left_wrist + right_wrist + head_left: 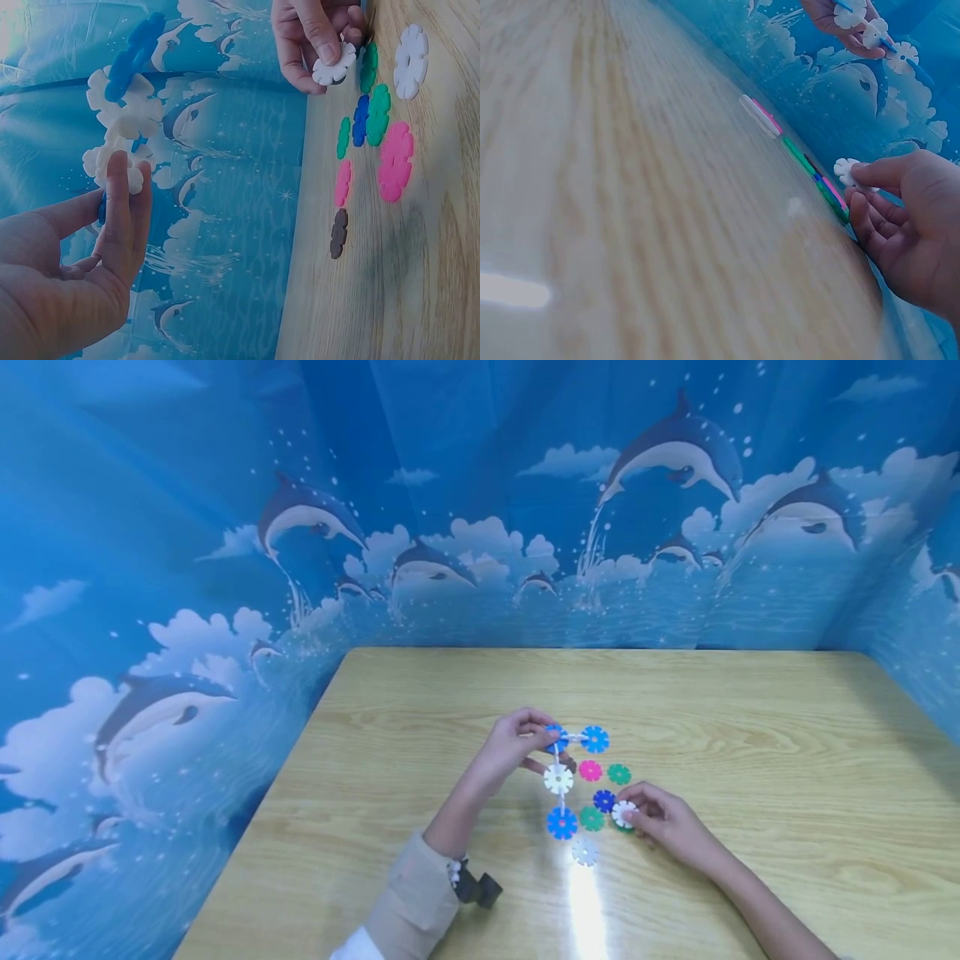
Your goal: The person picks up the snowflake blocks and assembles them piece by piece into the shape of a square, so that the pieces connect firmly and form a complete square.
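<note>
My left hand [510,745] pinches a linked chain of snowflake discs by a blue disc [556,738] at its corner. A second blue disc [595,739] sits off to the right of that corner. A white disc [558,779] and another blue disc [562,822] follow toward the near side, with white discs seen edge-on joining them. In the left wrist view the chain stands up from my fingertips, well off the table. Between thumb and fingers my right hand [667,823] holds a loose white snowflake disc [334,66], just over the discs on the table.
Loose discs lie flat on the wooden table [750,735] between the hands: pink [590,771], green [592,818], dark blue [603,801], brown [339,234] and white [585,852]. A dark device [480,888] is strapped at the left wrist. A dolphin-printed curtain [480,502] hangs behind the table.
</note>
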Action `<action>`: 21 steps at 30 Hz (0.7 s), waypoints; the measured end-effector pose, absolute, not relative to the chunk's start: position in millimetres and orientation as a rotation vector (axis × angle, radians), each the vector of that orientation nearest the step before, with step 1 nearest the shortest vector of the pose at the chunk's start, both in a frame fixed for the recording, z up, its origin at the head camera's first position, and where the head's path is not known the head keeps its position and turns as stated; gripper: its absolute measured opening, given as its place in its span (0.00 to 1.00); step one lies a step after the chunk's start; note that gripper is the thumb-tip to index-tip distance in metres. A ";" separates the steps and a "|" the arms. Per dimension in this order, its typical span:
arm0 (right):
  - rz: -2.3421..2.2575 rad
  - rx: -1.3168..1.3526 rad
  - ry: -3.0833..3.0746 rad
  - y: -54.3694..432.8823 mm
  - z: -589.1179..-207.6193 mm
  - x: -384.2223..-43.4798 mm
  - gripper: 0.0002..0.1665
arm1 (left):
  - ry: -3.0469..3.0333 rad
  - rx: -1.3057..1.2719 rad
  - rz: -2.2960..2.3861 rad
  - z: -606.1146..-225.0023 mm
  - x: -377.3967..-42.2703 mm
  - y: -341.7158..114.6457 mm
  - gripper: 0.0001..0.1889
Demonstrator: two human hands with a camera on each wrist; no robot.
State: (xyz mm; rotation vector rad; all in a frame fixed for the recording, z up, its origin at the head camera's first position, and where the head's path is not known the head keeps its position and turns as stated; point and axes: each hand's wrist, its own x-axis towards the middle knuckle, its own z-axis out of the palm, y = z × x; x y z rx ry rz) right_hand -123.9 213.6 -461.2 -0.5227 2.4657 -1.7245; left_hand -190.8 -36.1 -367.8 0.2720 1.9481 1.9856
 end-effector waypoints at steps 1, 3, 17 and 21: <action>-1.734 -0.520 2.465 213.2 -460.8 -124.2 0.13 | 1.947 0.272 1.985 -367.7 -190.7 -36.2 0.11; -1.753 -0.504 2.475 212.7 -459.5 -124.4 0.13 | 1.944 0.272 1.983 -367.6 -190.8 -36.4 0.11; -1.848 -0.454 2.642 202.1 -412.9 -135.5 0.15 | 1.940 0.262 1.987 -366.6 -190.3 -37.5 0.12; -1.814 -0.459 2.738 200.1 -399.7 -144.8 0.16 | 1.957 0.269 1.974 -366.3 -190.7 -38.4 0.13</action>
